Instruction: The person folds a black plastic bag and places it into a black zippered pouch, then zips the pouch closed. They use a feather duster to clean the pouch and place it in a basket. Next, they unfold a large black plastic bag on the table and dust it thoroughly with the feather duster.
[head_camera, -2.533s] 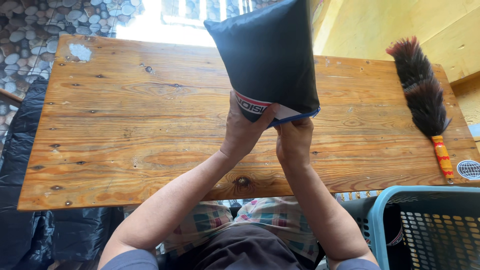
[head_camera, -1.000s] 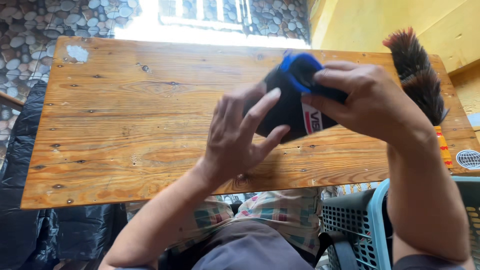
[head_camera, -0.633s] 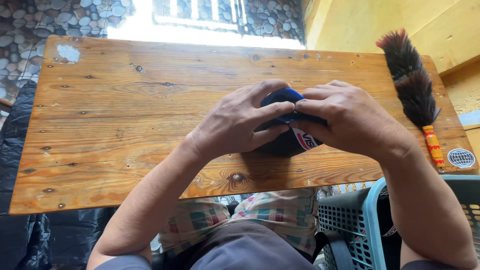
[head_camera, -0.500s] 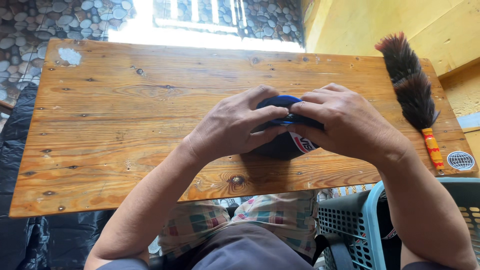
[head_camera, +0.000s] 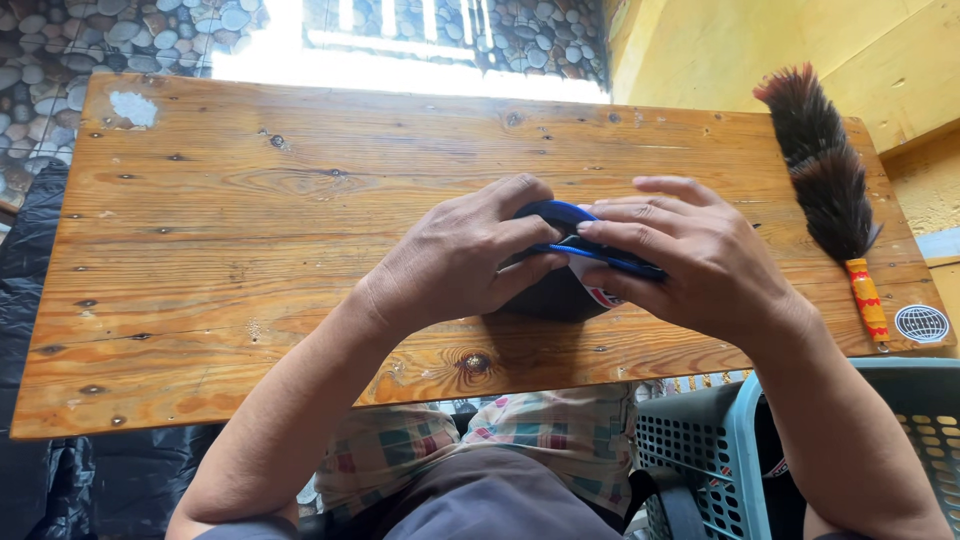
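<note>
I am pressing a dark garment (head_camera: 560, 295) with a blue band against the wooden surface (head_camera: 250, 230), near its front edge and a little right of the middle. My left hand (head_camera: 455, 265) is lying over the garment's left side, fingers curled down and closed on the cloth. My right hand (head_camera: 690, 260) is covering its right side, fingers stretched nearly flat toward the left, their tips pinching the blue band against the fabric, with the forefinger lifted slightly. The two hands are meeting over the bundle, so most of it is hiding beneath them; I cannot tell what kind of garment it is.

A small white label with red and blue marks is peeking out at the garment's lower right, just under my right fingers. A round white sticker (head_camera: 921, 323) is sitting at the surface's near right corner. A pale patch (head_camera: 132, 107) is showing at the far left corner.

A feather duster (head_camera: 822, 170) with dark plumes and a red-and-yellow handle is lying along the right edge, well apart from my hands. A blue basket (head_camera: 740, 450) is standing below the surface on my right, beside my checked shorts (head_camera: 540, 450). Black plastic (head_camera: 60, 480) is bunching on the left.
</note>
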